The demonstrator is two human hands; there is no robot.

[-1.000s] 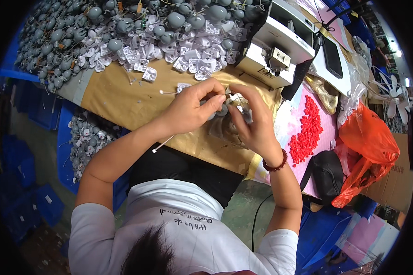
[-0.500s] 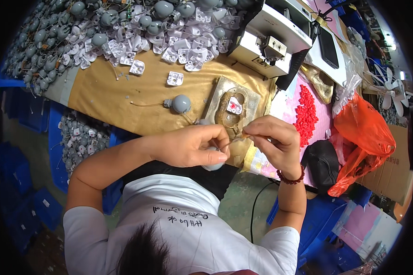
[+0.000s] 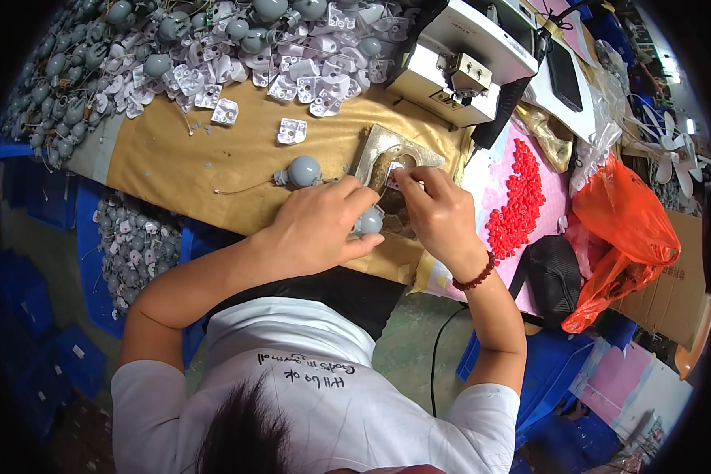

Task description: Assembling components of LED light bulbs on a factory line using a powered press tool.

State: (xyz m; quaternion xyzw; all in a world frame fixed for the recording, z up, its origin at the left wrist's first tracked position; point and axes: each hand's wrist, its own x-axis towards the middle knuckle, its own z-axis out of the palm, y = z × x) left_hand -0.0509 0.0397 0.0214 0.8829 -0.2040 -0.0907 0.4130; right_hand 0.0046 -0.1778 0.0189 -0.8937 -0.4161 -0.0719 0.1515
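My left hand (image 3: pixel 320 225) curls its thumb and fingers around a grey ball (image 3: pixel 370 221) with a fitting, at the near edge of the metal fixture. The fingers of my right hand (image 3: pixel 438 212) are closed in a pinch over the fixture (image 3: pixel 369 156), at a small white plastic part (image 3: pixel 393 171) seated in its oval recess. What the right fingertips hold is hidden. Left of the fixture lies another grey ball (image 3: pixel 303 171) with a thin wire. A loose white plastic part (image 3: pixel 291 131) rests on the brown cloth behind it.
Heaped white parts (image 3: pixel 292 79) and grey balls (image 3: pixel 59 87) fill the far left. A white machine box (image 3: pixel 442 91) stands behind the fixture. To the right are small red pieces (image 3: pixel 517 201), a black pouch (image 3: pixel 553 280) and an orange plastic bag (image 3: pixel 628 229).
My right hand has moved left and away from me, onto the white part in the fixture. My left hand has opened wider and now cups the grey ball beside the fixture.
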